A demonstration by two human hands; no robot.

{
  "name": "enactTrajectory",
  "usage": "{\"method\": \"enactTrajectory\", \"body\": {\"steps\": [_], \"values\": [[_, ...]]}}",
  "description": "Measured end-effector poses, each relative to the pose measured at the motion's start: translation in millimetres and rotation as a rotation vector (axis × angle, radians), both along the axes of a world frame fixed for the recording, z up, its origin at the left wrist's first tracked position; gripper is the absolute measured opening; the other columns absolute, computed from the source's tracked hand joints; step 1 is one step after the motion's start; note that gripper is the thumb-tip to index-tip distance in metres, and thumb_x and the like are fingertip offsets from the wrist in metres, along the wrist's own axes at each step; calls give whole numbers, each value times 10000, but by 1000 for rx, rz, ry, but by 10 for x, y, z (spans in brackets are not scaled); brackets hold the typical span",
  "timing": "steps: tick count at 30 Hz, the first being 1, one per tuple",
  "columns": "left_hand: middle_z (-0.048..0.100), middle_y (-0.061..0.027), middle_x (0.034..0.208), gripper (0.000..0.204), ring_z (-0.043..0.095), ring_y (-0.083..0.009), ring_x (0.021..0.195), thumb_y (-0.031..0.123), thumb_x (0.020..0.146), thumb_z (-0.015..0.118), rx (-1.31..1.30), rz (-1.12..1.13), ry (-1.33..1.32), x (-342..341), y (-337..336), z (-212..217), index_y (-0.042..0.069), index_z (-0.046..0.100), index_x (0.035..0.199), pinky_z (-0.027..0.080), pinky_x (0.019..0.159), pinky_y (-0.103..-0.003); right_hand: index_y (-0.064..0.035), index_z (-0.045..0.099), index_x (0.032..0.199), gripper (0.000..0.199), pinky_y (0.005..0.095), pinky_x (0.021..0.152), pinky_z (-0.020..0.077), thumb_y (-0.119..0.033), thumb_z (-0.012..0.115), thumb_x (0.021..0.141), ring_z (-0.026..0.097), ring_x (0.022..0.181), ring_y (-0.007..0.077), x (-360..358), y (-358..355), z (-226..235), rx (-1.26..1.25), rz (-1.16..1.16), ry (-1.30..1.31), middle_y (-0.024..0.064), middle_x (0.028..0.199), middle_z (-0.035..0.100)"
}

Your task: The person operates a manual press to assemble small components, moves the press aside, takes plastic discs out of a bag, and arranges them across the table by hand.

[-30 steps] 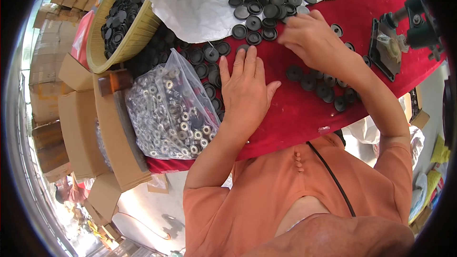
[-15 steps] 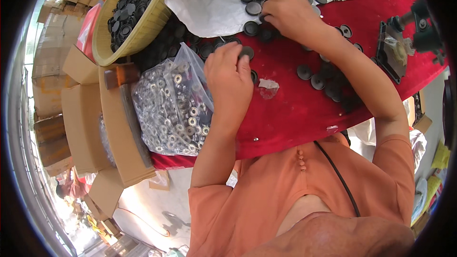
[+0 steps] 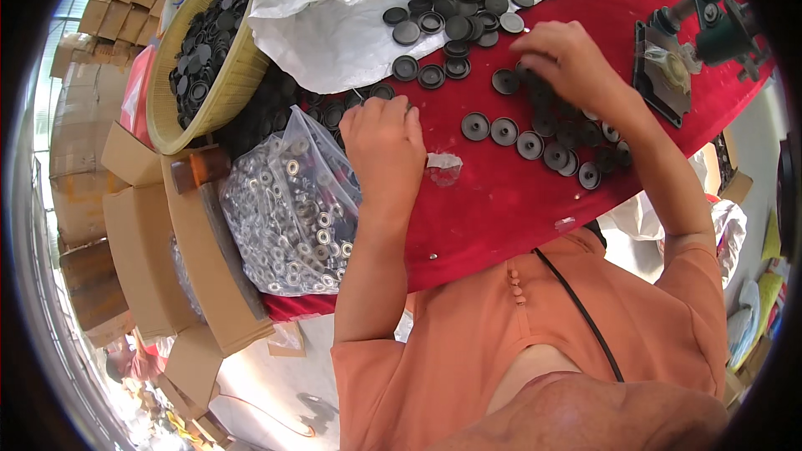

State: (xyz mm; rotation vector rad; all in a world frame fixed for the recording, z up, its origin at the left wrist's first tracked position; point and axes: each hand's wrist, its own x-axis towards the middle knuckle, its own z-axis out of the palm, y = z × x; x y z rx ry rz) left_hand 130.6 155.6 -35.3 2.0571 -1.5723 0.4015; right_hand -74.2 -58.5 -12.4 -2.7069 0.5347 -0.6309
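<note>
The black discs (image 3: 530, 144) in front of you look like smooth, matt plastic, set against a red cloth (image 3: 484, 217) with a soft, velvety finish and a creased white sheet (image 3: 326, 42) that looks like plastic. You have a clear bag (image 3: 269, 174) of thin, glossy, wrinkled plastic around shiny metal rings (image 3: 324, 236), a ribbed yellow plastic basket (image 3: 238, 75) and a box (image 3: 138, 259) of matt brown cardboard. Your orange top (image 3: 468, 317) looks like smooth, thin cloth.

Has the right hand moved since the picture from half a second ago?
Yes. Judged against the white sack, the right hand has moved to the right and downward in the view.
</note>
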Motion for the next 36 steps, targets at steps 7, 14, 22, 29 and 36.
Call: {"method": "enactTrajectory", "body": {"steps": [7,14,22,29,36], "values": [[641,-76,811,168,622,-281,838,113,813,778,-46,-84,426,-114,-3,45,60,739,968,429,883,-429,-50,742,1041,186,429,841,520,-141,723,880,688,938,317,310,-231,-132,-35,2,-109,112,976,719],[664,-99,962,180,630,-296,951,105,857,737,-12,80,187,-48,67,-28,56,743,1031,428,886,-426,-80,732,1009,154,419,896,434,-163,725,879,648,1009,278,477,-405,-237,-210,-70,9,68,991,673],[660,-104,1024,218,623,-310,997,43,844,722,-83,14,297,-98,112,33,45,728,1062,427,903,-422,-87,736,991,162,427,891,442,-143,755,840,655,993,284,436,229,-69,-100,136,-45,55,962,680],[661,-104,1063,283,611,-306,1017,51,796,764,-44,-28,214,-192,105,29,43,725,1076,421,928,-441,-99,722,1142,310,439,860,479,-96,757,834,666,995,296,448,90,-80,-32,-63,-70,81,992,681],[647,-107,1130,373,596,-320,1059,60,758,791,46,-23,163,-192,120,32,50,714,1123,422,929,-451,-59,730,1114,264,435,867,530,-44,715,851,667,991,359,678,296,-180,-9,126,-47,133,1033,685]]}}
